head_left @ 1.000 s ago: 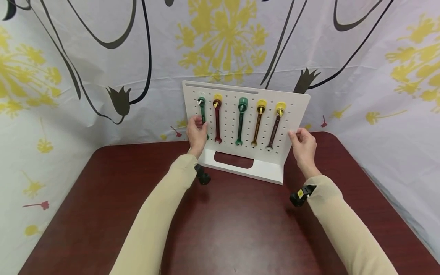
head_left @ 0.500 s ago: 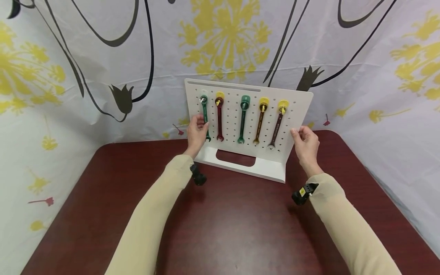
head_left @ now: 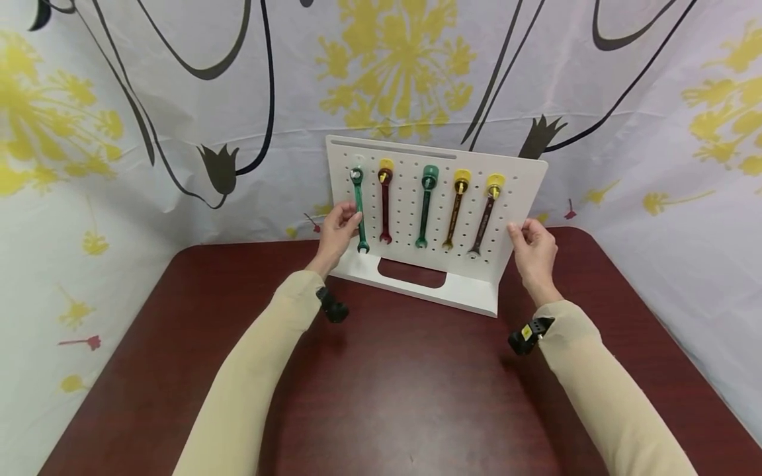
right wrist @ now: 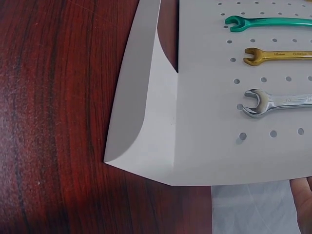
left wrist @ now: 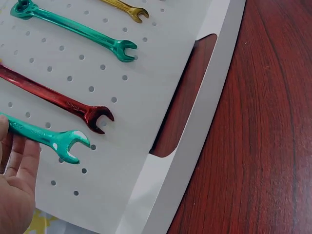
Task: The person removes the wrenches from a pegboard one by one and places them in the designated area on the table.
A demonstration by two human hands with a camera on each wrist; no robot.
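Observation:
A white pegboard stand holds a row of combination wrenches on hooks. My left hand pinches the leftmost green wrench by its shaft, thumb in front and fingers behind. That wrench's open end tilts out from the board, while its ring end is still at the clear hook. The right hand grips the board's right edge between thumb and fingers. Beside the held wrench hang a red wrench, another green wrench, a gold wrench and a silver wrench.
The stand's foot, with an oblong cutout, sits on a dark red wooden table. Behind it hangs a white curtain with yellow flowers and dark stems. A black wrist camera is strapped at the left cuff.
My left hand has drawn the green wrench's lower end slightly outward and down from the board. The right hand keeps its hold on the edge. The whole view has shifted slightly.

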